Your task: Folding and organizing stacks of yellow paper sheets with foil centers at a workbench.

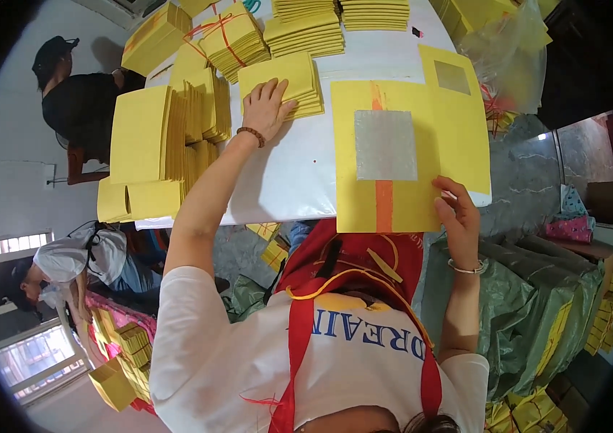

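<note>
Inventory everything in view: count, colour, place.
Table: one, white, centre
Low stack: one, yellow, on table's middle
Patched panels: two visible, yellow with grey patches, table's right; joined or not, unclear
Tied bundle: at least one, yellow, table's far left
Other stacks: several, yellow, table's left and far side
Plastic bag: one, clear, upper right
Sheeting: uncounted, green, lower right
Co-workers: two, one black-clad, one white-shirted, left side
Window: at least one, bright, lower left
Apron: one, red, on wearer
Left hand: one, bare, on low stack
Right hand: one, bare, fingers at nearer panel's right edge
</note>
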Motion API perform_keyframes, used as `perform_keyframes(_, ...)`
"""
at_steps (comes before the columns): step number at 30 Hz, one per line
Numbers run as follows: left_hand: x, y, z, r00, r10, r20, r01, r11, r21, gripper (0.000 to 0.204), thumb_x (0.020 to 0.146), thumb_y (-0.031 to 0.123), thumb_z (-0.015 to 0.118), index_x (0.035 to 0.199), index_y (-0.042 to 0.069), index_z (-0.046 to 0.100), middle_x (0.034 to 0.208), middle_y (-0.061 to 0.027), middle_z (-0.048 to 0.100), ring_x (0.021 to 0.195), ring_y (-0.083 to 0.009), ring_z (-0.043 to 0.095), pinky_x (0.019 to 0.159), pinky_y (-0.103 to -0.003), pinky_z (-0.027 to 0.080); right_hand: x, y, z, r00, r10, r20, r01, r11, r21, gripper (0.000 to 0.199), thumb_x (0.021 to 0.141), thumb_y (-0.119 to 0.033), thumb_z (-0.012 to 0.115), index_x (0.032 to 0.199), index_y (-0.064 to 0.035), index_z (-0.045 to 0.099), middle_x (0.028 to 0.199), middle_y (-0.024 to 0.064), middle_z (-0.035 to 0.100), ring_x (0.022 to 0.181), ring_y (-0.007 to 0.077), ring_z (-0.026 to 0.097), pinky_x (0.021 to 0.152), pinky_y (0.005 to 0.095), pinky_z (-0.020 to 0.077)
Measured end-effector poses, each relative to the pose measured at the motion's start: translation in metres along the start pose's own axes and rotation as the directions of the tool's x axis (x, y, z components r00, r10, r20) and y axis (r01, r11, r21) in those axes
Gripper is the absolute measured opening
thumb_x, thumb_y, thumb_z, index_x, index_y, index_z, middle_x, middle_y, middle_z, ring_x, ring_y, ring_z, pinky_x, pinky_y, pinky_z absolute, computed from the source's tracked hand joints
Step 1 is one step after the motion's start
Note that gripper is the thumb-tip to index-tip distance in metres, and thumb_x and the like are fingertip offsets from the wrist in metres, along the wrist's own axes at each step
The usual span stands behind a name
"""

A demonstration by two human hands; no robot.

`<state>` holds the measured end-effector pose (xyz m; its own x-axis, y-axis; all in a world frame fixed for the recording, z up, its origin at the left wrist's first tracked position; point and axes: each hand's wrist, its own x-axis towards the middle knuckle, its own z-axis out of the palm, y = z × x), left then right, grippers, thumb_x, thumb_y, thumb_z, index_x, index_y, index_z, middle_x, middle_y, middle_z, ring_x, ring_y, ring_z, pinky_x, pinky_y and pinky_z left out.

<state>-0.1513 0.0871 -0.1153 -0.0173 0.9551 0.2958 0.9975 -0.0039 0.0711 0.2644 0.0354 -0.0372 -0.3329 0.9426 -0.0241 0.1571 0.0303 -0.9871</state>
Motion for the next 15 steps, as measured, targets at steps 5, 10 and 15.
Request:
perform_keyframes(5,0.009,-0.004,-0.016,0.995,0.017,0.099,-0.017,1.0,0.0,0.06,0.084,0.043,0.053,0.135,0.016,0.037,0.134,-0.0106,0.04,0.121,-0.0322,0.036,0.099,-0.045,0.027,-0.002,0.0,0.0,0.999,0.045,-0.027,-0.045,0.999,-0.008,0.031,0.083,-0.012,0.059,0.114,-0.0054,0.057,0.112,0.0049,0.059,0.106,0.0153,0.053,0.089,0.0297,0.0392)
perform_keyframes(10,0.012,-0.002,-0.021,0.998,-0.01,0.069,0.014,0.998,-0.054,0.07,0.076,0.037,0.063,0.136,0.015,0.034,0.135,-0.0118,0.039,0.123,-0.0318,0.033,0.1,-0.048,0.023,0.004,-0.003,0.002,0.99,-0.124,-0.064,0.116,0.986,-0.12,0.031,0.083,-0.011,0.06,0.113,-0.0045,0.058,0.112,0.0059,0.058,0.102,0.0165,0.051,0.089,0.029,0.0379)
perform_keyframes(15,0.009,0.008,-0.031,0.999,-0.051,0.016,0.052,0.999,-0.007,0.075,0.074,0.034,0.065,0.139,0.021,0.03,0.14,-0.0134,0.033,0.129,-0.034,0.027,0.103,-0.053,0.016,0.004,0.003,0.005,0.993,-0.101,-0.065,0.093,0.989,-0.116,0.03,0.082,-0.011,0.06,0.112,-0.0039,0.058,0.11,0.0056,0.058,0.1,0.0159,0.051,0.088,0.0285,0.0381)
